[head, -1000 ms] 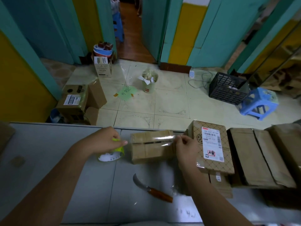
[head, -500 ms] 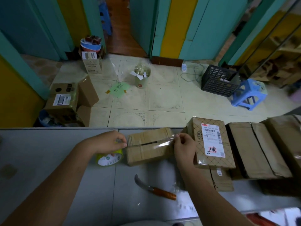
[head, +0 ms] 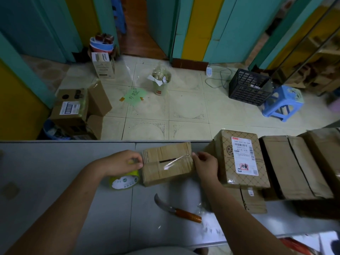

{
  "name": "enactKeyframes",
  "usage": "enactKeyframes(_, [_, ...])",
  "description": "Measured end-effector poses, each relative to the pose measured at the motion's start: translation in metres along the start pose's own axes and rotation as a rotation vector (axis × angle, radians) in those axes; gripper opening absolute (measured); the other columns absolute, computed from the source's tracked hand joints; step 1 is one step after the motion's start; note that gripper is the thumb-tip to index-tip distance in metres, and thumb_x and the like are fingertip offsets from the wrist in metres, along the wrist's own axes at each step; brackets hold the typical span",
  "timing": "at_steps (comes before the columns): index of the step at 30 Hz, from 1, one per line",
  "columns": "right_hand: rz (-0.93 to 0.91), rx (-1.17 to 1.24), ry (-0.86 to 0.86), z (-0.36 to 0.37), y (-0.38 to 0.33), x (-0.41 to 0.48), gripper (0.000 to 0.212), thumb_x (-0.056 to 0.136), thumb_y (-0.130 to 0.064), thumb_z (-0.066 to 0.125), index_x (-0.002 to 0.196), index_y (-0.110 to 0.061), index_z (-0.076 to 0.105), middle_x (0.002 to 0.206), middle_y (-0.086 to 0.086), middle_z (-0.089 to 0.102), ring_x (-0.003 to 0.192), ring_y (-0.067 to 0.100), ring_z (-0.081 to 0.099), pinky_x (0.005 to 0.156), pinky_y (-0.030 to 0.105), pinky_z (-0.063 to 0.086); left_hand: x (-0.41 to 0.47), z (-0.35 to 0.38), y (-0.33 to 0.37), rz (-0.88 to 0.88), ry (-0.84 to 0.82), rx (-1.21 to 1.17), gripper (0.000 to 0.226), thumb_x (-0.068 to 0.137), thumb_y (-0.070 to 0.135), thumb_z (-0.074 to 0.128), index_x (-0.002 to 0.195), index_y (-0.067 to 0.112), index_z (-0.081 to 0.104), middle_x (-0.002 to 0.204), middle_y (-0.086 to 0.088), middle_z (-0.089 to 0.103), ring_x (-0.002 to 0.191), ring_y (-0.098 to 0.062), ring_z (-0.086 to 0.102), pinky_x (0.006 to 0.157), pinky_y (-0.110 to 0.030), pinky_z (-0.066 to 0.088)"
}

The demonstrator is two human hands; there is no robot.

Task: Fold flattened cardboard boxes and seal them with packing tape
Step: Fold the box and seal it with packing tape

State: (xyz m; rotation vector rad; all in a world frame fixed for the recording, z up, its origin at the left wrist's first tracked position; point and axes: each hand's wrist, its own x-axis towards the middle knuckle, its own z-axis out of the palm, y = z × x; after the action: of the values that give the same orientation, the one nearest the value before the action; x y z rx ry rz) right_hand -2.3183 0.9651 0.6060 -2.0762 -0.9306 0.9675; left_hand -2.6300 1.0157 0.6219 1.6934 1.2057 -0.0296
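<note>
Waste bucket (head: 160,85) on the tiled floor, stuffed with paper scraps. Left of it, a green note (head: 134,94), taped down. Right of it, black crate (head: 248,87), then blue stool (head: 282,102). Nearer than the bucket, on the grey surface (head: 55,172) — curved knife (head: 176,211), wooden handle.

The left hand (head: 119,162) covers the top of the yellow-green roll of clear packing tape (head: 127,182), and its fingers (head: 138,163) are blurred. The end of the clear tape strip (head: 176,161) vanishes under the right hand (head: 205,163). Print on the white shipping label (head: 243,157) is too small to read. The plain brown cardboard box at far right (head: 325,153) runs off the edge.
</note>
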Motion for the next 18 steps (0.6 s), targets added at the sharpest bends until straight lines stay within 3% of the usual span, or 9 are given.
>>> enactKeyframes(3, [-0.072,-0.027,0.087,0.003,-0.007,0.002,0.016,0.095,-0.015,0.073,0.111,-0.013,0.071,0.103,0.0,0.071,0.093,0.009,0.065,0.086,0.026,0.053,-0.001,0.003,0.002,0.004,0.013,-0.006,0.009,0.103,0.035,0.067,0.097,0.03,0.071,0.096,0.007,0.074,0.093,-0.019,0.073,0.087,-0.046,0.059])
enactKeyframes(6, [-0.124,-0.121,0.053,0.003,-0.011,-0.002,0.011,0.1,-0.011,0.064,0.107,-0.015,0.072,0.093,-0.008,0.068,0.083,-0.003,0.06,0.071,0.014,0.047,0.001,0.006,-0.001,0.013,0.032,-0.019,0.008,0.101,0.035,0.069,0.095,0.03,0.072,0.1,0.007,0.075,0.096,-0.014,0.073,0.093,-0.048,0.059])
enactKeyframes(10, [-0.195,-0.219,0.007,-0.004,-0.014,0.0,0.023,0.109,-0.022,0.047,0.112,-0.012,0.067,0.089,-0.004,0.068,0.08,0.009,0.065,0.076,0.029,0.056,0.0,0.009,-0.001,0.02,0.049,-0.098,0.007,0.102,0.032,0.068,0.099,0.028,0.072,0.101,0.009,0.076,0.098,-0.006,0.073,0.094,-0.038,0.059])
enactKeyframes(12, [-0.244,-0.311,-0.057,-0.008,-0.021,-0.001,0.034,0.107,-0.038,0.04,0.124,-0.016,0.061,0.099,0.003,0.071,0.094,0.021,0.069,0.088,0.047,0.058,-0.001,0.014,0.001,0.028,0.073,-0.165,0.008,0.103,0.029,0.067,0.1,0.024,0.072,0.1,0.014,0.076,0.098,0.002,0.071,0.091,-0.029,0.055])
enactKeyframes(14, [-0.319,-0.507,-0.114,-0.01,-0.027,-0.003,0.048,0.105,-0.048,0.038,0.145,-0.022,0.047,0.132,0.011,0.065,0.13,0.035,0.056,0.11,0.057,0.046,-0.002,0.019,0.006,0.037,0.087,-0.215,0.007,0.104,0.025,0.067,0.1,0.022,0.072,0.099,0.018,0.076,0.099,0.006,0.07,0.088,-0.022,0.049])
enactKeyframes(16, [-0.466,-0.664,-0.127,-0.008,-0.04,-0.01,0.058,0.107,-0.047,0.042,0.158,-0.02,0.034,0.164,0.008,0.036,0.156,0.036,0.02,0.126,0.051,0.017,-0.001,0.023,0.007,0.052,0.1,-0.245,0.008,0.103,0.025,0.068,0.1,0.021,0.072,0.103,0.012,0.076,0.103,0.002,0.071,0.091,-0.025,0.051])
enactKeyframes(18, [-0.714,-0.718,-0.18,0.0,-0.057,-0.021,0.06,0.107,-0.045,0.045,0.16,-0.021,0.032,0.171,0.002,0.021,0.16,0.026,0.004,0.128,0.045,0.003,-0.004,0.025,0.009,0.053,0.114,-0.264,0.009,0.103,0.029,0.069,0.101,0.02,0.073,0.107,0.003,0.077,0.105,-0.006,0.072,0.096,-0.036,0.057])
